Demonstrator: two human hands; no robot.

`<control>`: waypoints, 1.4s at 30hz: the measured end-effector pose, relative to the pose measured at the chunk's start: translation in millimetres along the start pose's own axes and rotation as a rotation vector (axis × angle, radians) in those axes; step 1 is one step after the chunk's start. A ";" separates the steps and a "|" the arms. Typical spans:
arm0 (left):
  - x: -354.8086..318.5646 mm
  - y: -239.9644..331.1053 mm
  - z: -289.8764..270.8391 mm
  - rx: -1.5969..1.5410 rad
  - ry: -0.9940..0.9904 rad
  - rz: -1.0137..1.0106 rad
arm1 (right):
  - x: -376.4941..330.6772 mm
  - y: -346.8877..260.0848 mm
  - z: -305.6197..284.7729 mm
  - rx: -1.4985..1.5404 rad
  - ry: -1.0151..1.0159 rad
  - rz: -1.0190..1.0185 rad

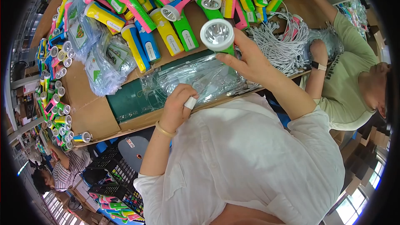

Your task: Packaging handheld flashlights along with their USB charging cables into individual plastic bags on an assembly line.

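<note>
My right hand (246, 56) grips a green flashlight (217, 35) with a white round head, its lens turned up toward me. Below and to its left, my left hand (178, 106) is closed, fingers curled, over the edge of the clear plastic bags (204, 77). A small white piece (190, 102) shows at its thumb; whether it is held or wrapped round the thumb I cannot tell. Beyond my hands lies a heap of yellow, green, pink and blue flashlights (171, 33).
White cables (277, 37) lie bundled on the right, near a co-worker in a green shirt (354, 79). Bagged packages (104, 54) sit to the left on the cardboard-covered table (89, 116). More flashlights (58, 104) line the far left edge. Black crates (121, 175) stand below.
</note>
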State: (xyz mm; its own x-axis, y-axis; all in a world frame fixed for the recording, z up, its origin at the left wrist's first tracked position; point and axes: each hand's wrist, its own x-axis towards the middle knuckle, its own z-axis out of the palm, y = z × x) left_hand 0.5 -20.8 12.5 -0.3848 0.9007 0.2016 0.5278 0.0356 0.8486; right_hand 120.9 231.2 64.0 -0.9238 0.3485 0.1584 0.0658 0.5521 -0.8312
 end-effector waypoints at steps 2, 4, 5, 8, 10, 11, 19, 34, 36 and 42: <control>-1.9 -2.3 1.9 0.048 -0.018 0.043 | 0.1 -8.4 8.7 0.331 -0.029 0.074; -3.0 -4.1 4.2 0.097 -0.032 0.085 | -1.7 -16.2 18.8 0.727 -0.098 0.156; -2.7 -4.2 6.3 0.098 -0.005 0.125 | -3.6 -18.3 27.2 0.753 -0.104 0.149; -2.1 -1.6 8.6 0.098 0.075 0.175 | -12.0 -2.1 47.6 0.562 -0.233 0.164; -0.5 4.0 6.5 0.081 0.176 0.171 | -12.0 4.0 38.0 0.089 -0.497 0.167; -2.1 3.1 5.7 0.085 0.204 0.161 | -10.6 1.4 32.0 0.086 -0.492 0.172; 12.6 8.4 0.2 -0.039 0.081 0.215 | -15.6 -25.3 29.3 -0.543 -0.748 -0.041; 5.3 -12.4 1.9 0.141 0.108 0.091 | -55.6 55.4 -42.8 -0.842 0.119 0.308; 2.2 -14.2 1.0 0.147 0.129 0.059 | -59.1 53.0 -53.3 -0.660 0.117 0.355; -6.5 -14.9 -0.7 0.130 0.157 0.008 | -39.9 -43.4 -102.8 0.220 0.196 0.195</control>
State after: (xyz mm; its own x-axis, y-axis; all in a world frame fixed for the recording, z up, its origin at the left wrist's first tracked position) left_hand -5.4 -27.5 -1.2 -0.4881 0.8231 0.2904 0.6211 0.0937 0.7782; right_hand 193.7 271.3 148.6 -0.8106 0.5817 0.0674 0.1310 0.2923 -0.9473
